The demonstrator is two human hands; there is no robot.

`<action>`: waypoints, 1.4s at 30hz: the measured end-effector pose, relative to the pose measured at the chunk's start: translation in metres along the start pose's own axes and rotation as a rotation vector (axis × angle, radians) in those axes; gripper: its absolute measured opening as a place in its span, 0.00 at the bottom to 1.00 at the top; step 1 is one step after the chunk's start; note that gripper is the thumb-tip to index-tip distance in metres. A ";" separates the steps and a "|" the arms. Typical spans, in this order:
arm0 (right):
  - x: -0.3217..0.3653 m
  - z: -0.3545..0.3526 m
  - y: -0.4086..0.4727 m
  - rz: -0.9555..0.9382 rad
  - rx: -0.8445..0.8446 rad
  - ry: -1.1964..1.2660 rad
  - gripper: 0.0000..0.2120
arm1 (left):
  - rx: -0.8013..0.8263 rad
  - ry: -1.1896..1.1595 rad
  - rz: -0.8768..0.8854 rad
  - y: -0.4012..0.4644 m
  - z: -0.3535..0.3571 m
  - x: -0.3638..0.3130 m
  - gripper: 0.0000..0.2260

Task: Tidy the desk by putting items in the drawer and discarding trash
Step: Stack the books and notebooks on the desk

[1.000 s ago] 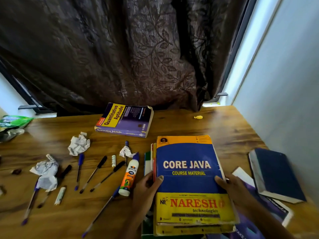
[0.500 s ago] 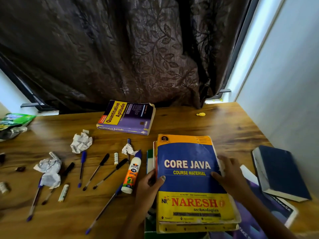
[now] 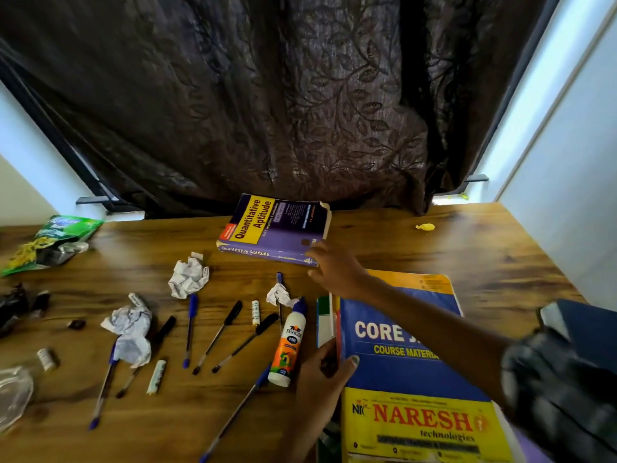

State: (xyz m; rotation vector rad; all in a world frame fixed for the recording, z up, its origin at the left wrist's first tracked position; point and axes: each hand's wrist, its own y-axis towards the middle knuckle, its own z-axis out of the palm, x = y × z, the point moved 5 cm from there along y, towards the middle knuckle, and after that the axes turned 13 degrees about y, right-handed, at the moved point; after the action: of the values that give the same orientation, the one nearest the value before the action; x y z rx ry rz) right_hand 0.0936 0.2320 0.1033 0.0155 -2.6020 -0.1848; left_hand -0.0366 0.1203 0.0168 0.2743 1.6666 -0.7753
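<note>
At the lower centre of the frame, the left hand point(image 3: 322, 379) is seen with thumb and fingers clasped on the left edge of the blue-and-yellow "Core Java" paperback point(image 3: 410, 379), which tops a stack of books on the brown wooden desk point(image 3: 484, 248). Just left of it lie a white-and-orange glue bottle point(image 3: 288, 342), several blue and black pens point(image 3: 190, 329) and crumpled white paper balls point(image 3: 188, 277).

The right hand point(image 3: 334, 267), half a second ago resting on the stack's right edge, is now extended toward mid-frame, its fingers spread and released, touching the near right corner of the purple-and-yellow "Quantitative Aptitude" book point(image 3: 277, 228); nothing is grasped yet.

It is judged that this book is to be gathered next. No drawer is in view.
</note>
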 end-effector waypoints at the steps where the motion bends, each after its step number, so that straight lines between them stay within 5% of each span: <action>1: 0.000 0.010 0.015 -0.016 0.035 -0.069 0.20 | 0.004 -0.006 0.004 0.000 0.000 -0.001 0.13; 6: -0.017 0.048 0.054 -0.004 0.183 -0.404 0.23 | 0.018 0.008 0.015 -0.001 0.000 -0.001 0.14; 11: -0.027 0.061 0.060 -0.058 0.149 -0.702 0.21 | 0.032 -0.004 0.012 0.001 -0.001 0.001 0.15; 17: -0.015 0.062 0.072 -0.145 0.197 -0.834 0.21 | 0.013 0.044 0.028 0.001 -0.002 0.000 0.16; 20: -0.014 0.069 0.074 -0.007 0.292 -0.909 0.22 | -0.020 0.085 0.059 0.001 -0.003 -0.002 0.16; 24: -0.006 0.057 0.076 0.160 0.319 -0.763 0.21 | -0.047 0.112 0.082 0.000 -0.004 -0.003 0.16; 28: -0.007 0.051 0.081 0.051 0.109 -0.706 0.17 | -0.051 0.124 0.074 -0.001 -0.005 -0.001 0.17; 34: -0.018 0.046 0.076 0.095 0.080 -0.663 0.18 | -0.062 0.108 0.034 0.001 -0.005 0.004 0.20; 39: -0.008 -0.011 0.082 0.048 -0.121 -0.321 0.13 | -0.001 0.076 0.022 0.002 -0.003 0.007 0.21; 42: 0.002 -0.054 0.075 0.013 -0.244 -0.168 0.13 | 0.021 0.097 0.015 0.001 -0.002 0.006 0.30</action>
State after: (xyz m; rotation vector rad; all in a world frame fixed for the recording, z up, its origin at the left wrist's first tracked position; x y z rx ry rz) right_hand 0.1214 0.2991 0.1602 -0.1076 -2.7264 -0.5178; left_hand -0.0389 0.1206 0.0114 0.3435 1.7469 -0.7786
